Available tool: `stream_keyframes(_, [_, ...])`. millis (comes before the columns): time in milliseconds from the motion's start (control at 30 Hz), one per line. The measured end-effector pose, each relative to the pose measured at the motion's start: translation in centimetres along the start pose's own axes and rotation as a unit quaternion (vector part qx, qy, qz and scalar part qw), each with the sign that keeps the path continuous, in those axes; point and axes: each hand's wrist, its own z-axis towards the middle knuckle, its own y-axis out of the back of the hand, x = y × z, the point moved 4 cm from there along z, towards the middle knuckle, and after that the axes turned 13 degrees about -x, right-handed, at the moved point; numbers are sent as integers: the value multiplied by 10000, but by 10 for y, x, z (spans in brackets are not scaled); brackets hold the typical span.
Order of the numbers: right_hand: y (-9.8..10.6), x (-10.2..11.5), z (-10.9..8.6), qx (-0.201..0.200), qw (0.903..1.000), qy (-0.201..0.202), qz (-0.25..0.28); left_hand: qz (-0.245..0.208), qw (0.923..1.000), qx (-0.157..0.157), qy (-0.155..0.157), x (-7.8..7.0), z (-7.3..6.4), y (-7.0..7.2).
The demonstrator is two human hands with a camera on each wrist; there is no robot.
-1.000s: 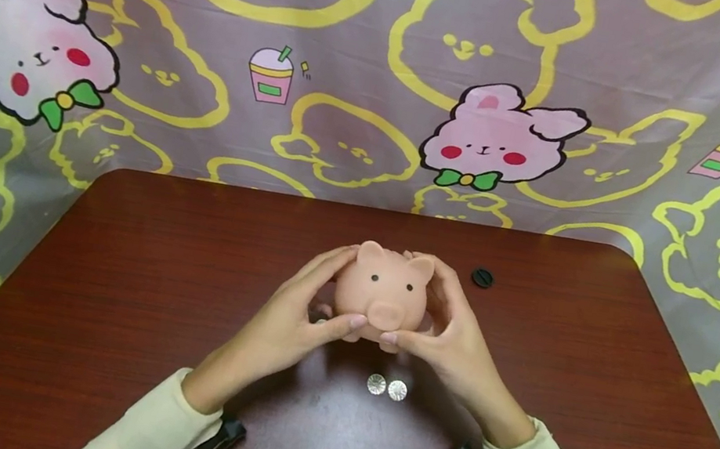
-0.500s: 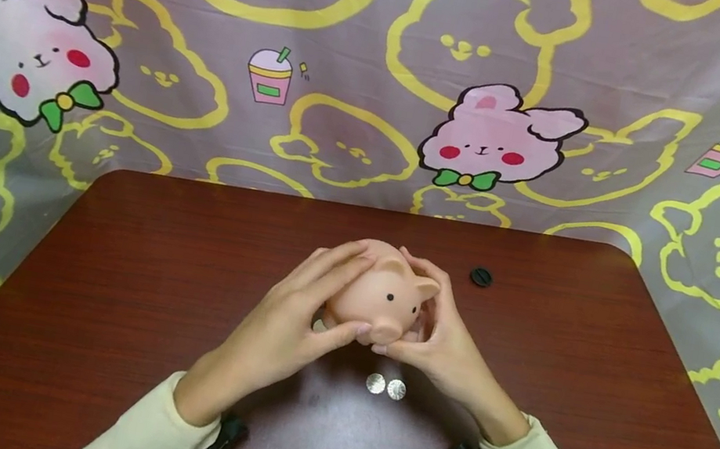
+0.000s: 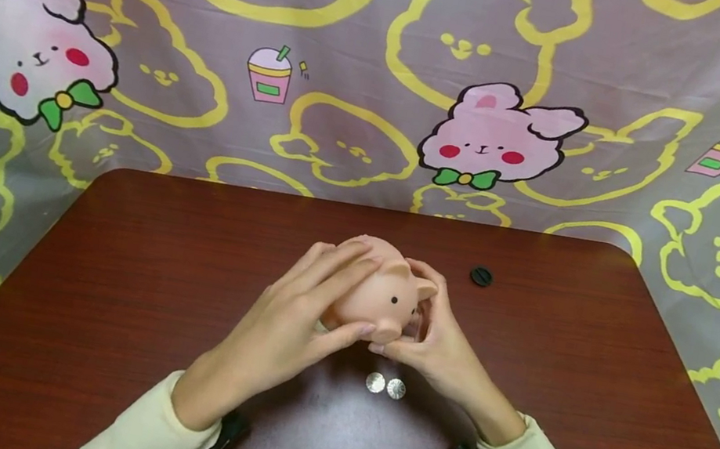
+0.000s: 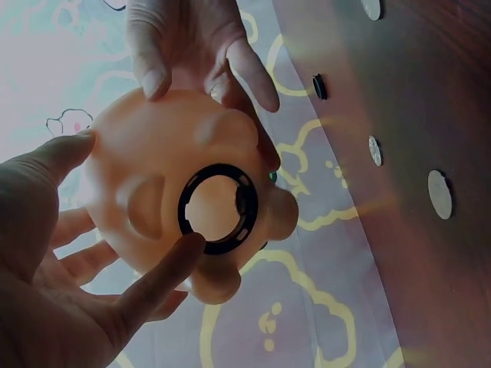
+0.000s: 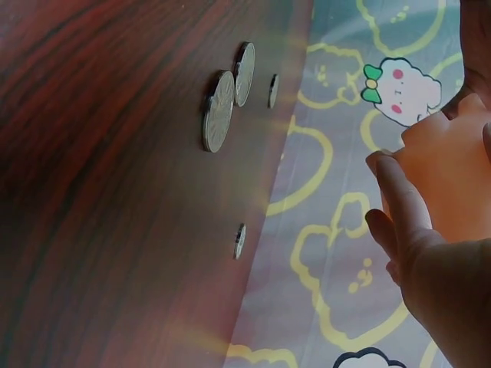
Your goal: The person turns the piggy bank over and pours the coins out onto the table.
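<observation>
Between both hands, lifted over the table, is a pink piggy bank [image 3: 376,299], its snout turned toward the front right. My left hand [image 3: 286,323] grips its left side, fingers over the top and thumb by the snout. My right hand [image 3: 443,342] holds the other side, the thumb under the snout; its other fingers are partly hidden. In the left wrist view, a round opening with a black ring [image 4: 252,218] shows on the piggy bank's underside, a left fingertip at its rim. Two silver coins [image 3: 386,386] lie just in front of the hands.
A black round plug [image 3: 481,277] lies on the brown table [image 3: 183,258], behind and right of the hands. Several coins [image 5: 219,111] show in the right wrist view. Behind the table hangs a cartoon-print curtain [image 3: 359,57].
The piggy bank has turned from facing the front to facing the front right, its top tipping forward. The left hand has slid further over its top. Coins and plug stay put.
</observation>
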Motion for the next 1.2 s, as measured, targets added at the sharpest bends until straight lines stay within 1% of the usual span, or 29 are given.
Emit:
stream_keyframes(100, [0, 1, -1, 17, 10000, -8, -28, -157, 9995, 141, 253, 3, -1, -1])
stream_keyframes(233, [2, 7, -1, -19, 9997, 231, -16, -637, 9946, 346, 747, 10, -5, -4])
stream_keyframes(333, [3, 13, -2, -89, 9975, 636, -293, -1012, 9885, 423, 1045, 16, -8, -7])
stream_keyframes(400, [3, 18, -3, -127, 9937, 968, -559, -1196, 9855, 424, 1130, 19, -9, -9])
stream_keyframes(433, [3, 20, -3, -157, 9902, 1179, -733, -1281, 9840, 414, 1166, 21, -10, -10])
stream_keyframes(533, [2, 28, -5, -237, 9719, 1935, -1319, -1547, 9787, 398, 1293, 25, -11, -12])
stream_keyframes(567, [2, 30, -5, -267, 9624, 2212, -1553, -1703, 9751, 403, 1362, 26, -12, -13])
stream_keyframes(667, [0, 37, -5, -265, 9285, 2943, -2247, -2222, 9613, 400, 1581, 30, -14, -17])
stream_keyframes(733, [-1, 40, -5, -185, 9070, 3232, -2694, -2522, 9517, 387, 1711, 33, -16, -20])
stream_keyframes(767, [-2, 42, -5, -143, 8959, 3352, -2912, -2611, 9489, 363, 1736, 34, -18, -21])
stream_keyframes(800, [-3, 43, -5, -77, 8872, 3425, -3092, -2665, 9470, 339, 1761, 36, -19, -23])
stream_keyframes(867, [-5, 45, -5, 39, 8733, 3496, -3392, -2697, 9457, 297, 1792, 39, -23, -26])
stream_keyframes(933, [-7, 45, -6, 106, 8638, 3521, -3603, -2674, 9463, 260, 1798, 42, -25, -28])
stream_keyframes(967, [-8, 45, -6, 130, 8619, 3520, -3649, -2654, 9470, 242, 1796, 43, -26, -29])
stream_keyframes(1100, [-9, 45, -5, 132, 8607, 3497, -3699, -2545, 9506, 200, 1764, 45, -28, -31])
stream_keyframes(1200, [-8, 44, -5, 121, 8612, 3485, -3698, -2540, 9511, 216, 1745, 45, -28, -31])
